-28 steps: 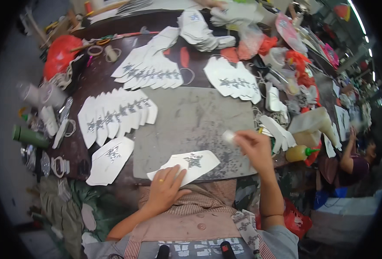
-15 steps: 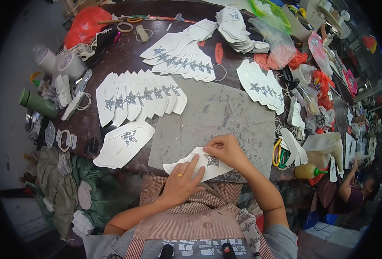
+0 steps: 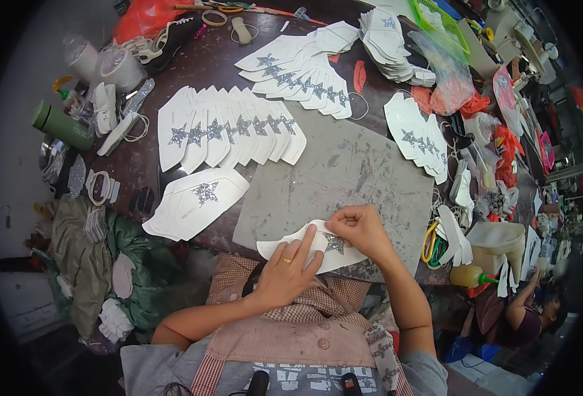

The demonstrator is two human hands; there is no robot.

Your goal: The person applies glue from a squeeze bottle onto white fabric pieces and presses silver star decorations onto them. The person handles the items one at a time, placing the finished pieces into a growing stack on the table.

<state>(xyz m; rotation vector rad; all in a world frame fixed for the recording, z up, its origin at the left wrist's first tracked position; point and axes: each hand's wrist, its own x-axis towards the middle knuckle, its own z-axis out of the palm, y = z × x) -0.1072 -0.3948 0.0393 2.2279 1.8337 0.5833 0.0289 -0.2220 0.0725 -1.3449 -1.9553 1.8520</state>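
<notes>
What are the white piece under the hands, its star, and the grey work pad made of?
White piece: looks like thin synthetic leather or similar sheet, matte, lying flat under the left hand.
Star: glitter-finish, speckled silver sparkle, beside the right hand.
Grey pad: apparently a rigid slab, stone or board; dull, scuffed and stained.

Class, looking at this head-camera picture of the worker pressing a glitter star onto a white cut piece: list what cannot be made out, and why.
- Head view: part of the glitter star, under the right hand.
- Near end of the white cut piece, under the left hand.
- Contents of the green basket, cut off by the top edge.
</notes>
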